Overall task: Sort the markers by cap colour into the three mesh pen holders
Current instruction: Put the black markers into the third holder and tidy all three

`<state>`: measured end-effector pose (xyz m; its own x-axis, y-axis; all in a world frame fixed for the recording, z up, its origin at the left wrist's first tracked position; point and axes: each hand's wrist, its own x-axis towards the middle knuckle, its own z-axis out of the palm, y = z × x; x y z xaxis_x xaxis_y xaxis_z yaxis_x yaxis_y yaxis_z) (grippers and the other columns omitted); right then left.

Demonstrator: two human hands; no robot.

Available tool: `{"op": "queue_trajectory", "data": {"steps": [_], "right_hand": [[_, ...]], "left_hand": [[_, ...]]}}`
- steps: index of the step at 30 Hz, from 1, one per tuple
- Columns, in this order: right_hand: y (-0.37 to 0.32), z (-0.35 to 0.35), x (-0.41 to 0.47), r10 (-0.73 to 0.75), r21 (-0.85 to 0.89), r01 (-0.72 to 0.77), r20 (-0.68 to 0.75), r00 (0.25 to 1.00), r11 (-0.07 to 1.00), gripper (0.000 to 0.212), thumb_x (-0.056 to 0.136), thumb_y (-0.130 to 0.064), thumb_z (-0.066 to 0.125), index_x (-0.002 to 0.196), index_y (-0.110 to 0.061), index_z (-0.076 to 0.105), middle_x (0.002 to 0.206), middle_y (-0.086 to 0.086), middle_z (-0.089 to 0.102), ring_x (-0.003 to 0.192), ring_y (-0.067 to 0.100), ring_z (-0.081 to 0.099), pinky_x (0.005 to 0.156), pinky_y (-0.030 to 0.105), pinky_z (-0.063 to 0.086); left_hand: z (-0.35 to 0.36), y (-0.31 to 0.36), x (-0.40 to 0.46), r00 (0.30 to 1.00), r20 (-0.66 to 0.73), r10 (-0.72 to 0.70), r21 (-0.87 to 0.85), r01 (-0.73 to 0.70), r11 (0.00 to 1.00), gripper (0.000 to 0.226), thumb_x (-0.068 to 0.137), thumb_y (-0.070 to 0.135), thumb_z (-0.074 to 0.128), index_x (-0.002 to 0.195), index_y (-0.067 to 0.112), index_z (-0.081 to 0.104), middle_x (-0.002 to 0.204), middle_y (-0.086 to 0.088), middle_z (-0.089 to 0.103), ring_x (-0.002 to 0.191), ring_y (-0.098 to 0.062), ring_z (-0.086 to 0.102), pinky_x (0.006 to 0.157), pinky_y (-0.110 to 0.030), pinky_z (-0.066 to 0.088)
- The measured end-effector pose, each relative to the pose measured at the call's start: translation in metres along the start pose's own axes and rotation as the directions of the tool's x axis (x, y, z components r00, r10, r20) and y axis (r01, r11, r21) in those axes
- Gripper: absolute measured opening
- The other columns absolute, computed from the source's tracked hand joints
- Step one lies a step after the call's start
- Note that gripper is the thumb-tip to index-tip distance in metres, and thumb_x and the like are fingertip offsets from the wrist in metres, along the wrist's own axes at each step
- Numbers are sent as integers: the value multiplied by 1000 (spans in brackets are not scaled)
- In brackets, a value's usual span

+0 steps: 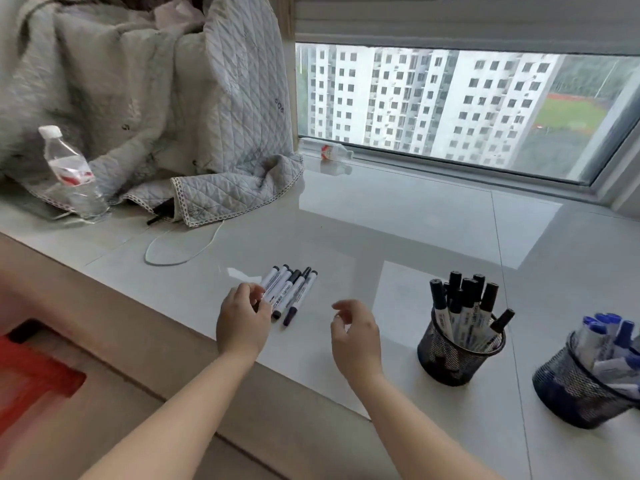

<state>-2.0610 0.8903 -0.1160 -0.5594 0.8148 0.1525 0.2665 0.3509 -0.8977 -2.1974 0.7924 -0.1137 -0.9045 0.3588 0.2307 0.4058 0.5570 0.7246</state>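
Note:
Several black-capped markers (290,292) lie side by side on the pale stone sill. My left hand (242,322) rests at their near ends, fingers curled against the leftmost marker; whether it grips one I cannot tell. To the right of the pile my right hand (355,332) hovers with fingers loosely apart, holding nothing. A black mesh holder (457,355) with several black-capped markers stands further right. At the right edge, a second mesh holder (581,393) contains blue-capped markers. No third holder is in view.
A water bottle (71,173) stands at the left on a quilted grey blanket (156,98). A white cable (180,251) loops behind the markers. Another bottle (329,152) lies by the window. The sill's front edge drops off by a red stool (31,368).

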Motion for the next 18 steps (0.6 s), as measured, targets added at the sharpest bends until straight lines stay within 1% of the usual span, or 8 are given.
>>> {"op": "queue_trajectory", "data": {"steps": [3, 6, 9, 10, 13, 15, 18], "right_hand": [[7, 20, 12, 72, -43, -69, 90, 993, 997, 23, 87, -8, 45, 102, -19, 59, 97, 0, 58, 93, 14, 53, 79, 21, 36], [11, 38, 27, 112, -91, -102, 120, 986, 991, 25, 87, -11, 45, 107, -17, 58, 102, 1, 58, 100, 17, 53, 83, 24, 39], [12, 53, 41, 112, -193, -86, 127, 986, 977, 25, 90, -18, 45, 112, -17, 56, 106, 0, 56, 104, 18, 52, 86, 25, 36], [12, 57, 45, 104, -221, -76, 120, 987, 972, 26, 90, -21, 45, 114, -17, 55, 108, 0, 56, 106, 18, 51, 88, 25, 36], [13, 67, 61, 107, -308, -78, 78, 991, 948, 31, 93, -32, 43, 117, -16, 53, 116, 1, 54, 113, 20, 48, 95, 29, 34], [11, 75, 71, 136, -387, -102, 61, 989, 916, 38, 93, -42, 41, 119, -17, 51, 121, 1, 52, 117, 21, 45, 98, 32, 31], [8, 87, 82, 189, -490, -161, 8, 982, 857, 52, 88, -56, 40, 120, -15, 50, 123, 3, 51, 119, 23, 43, 99, 34, 29]], "left_hand": [[7, -13, 22, 999, 52, 7, 131, -14, 991, 19, 85, 21, 54, 101, 12, 55, 104, -8, 54, 102, -28, 48, 80, -36, 41], [20, -20, 38, 986, 166, -19, 268, -27, 963, 40, 85, 43, 54, 113, 15, 49, 117, -9, 48, 112, -28, 42, 88, -38, 39], [34, -23, 46, 974, 223, 21, 390, -109, 914, 57, 85, 58, 45, 126, 17, 41, 129, -7, 40, 120, -26, 36, 94, -39, 35], [37, -24, 49, 972, 235, 14, 411, -113, 905, 61, 86, 61, 42, 129, 18, 38, 132, -7, 37, 122, -26, 35, 97, -39, 33], [40, -27, 57, 963, 261, -62, 431, -58, 901, 69, 86, 64, 38, 138, 20, 30, 139, -8, 32, 127, -27, 30, 102, -40, 28], [41, -28, 59, 962, 262, -82, 442, -44, 896, 71, 86, 65, 37, 140, 19, 29, 140, -8, 32, 128, -27, 30, 103, -40, 28], [41, -28, 59, 963, 257, -83, 445, -42, 894, 73, 85, 66, 37, 138, 16, 29, 138, -8, 33, 127, -27, 32, 102, -39, 28]]}}
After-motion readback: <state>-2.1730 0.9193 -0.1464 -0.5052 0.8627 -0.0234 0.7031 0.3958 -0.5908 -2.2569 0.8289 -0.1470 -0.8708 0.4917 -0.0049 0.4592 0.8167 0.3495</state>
